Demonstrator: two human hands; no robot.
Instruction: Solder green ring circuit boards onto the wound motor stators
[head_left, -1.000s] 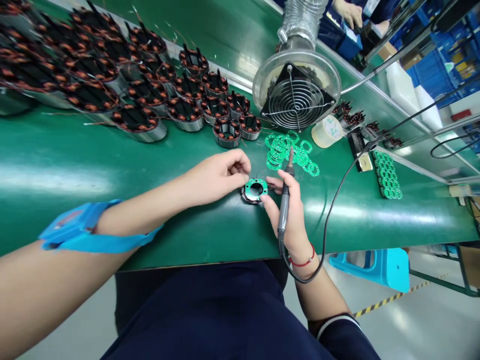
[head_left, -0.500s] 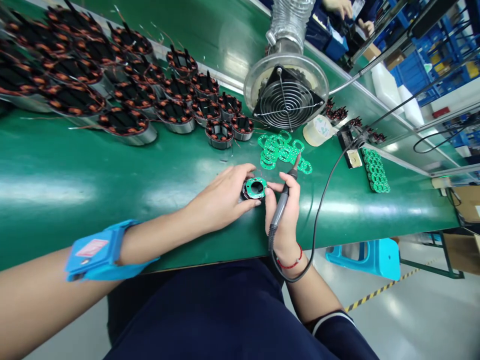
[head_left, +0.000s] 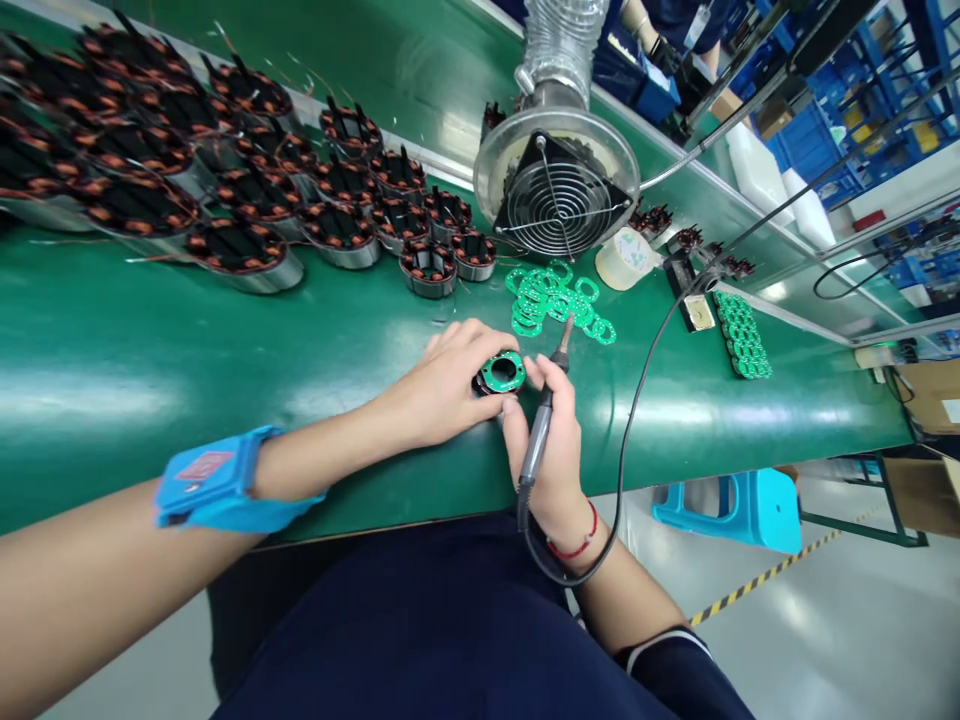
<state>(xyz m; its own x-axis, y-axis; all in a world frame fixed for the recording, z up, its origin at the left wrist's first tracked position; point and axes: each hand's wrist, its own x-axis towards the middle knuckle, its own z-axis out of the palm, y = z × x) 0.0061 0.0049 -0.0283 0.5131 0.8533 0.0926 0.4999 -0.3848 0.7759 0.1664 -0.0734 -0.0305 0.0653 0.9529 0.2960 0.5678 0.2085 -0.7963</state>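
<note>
My left hand (head_left: 455,385) is closed around a motor stator on the green bench, thumb in front and fingers behind. A green ring-shaped circuit board (head_left: 514,383) lies on top of the stator, with a dark hole in its middle. In my right hand (head_left: 551,430) is a soldering iron (head_left: 534,448), its tip pointing up and away from the board. The right thumb and fingertips also touch the stator's right side. Loose green ring boards (head_left: 551,297) lie in a pile just beyond my hands.
Rows of copper-wound stators (head_left: 255,190) fill the back left. A fume extractor fan (head_left: 564,200) stands behind the board pile. To the right are a whitish roll (head_left: 624,258), a soldering iron stand (head_left: 699,312) and a green board panel (head_left: 742,335). A co-worker's arm (head_left: 639,25) shows beyond.
The ring board has turned on the stator. My right thumb has moved to the stator's near side, and the iron has shifted left and lower. The whole view has shifted slightly.
</note>
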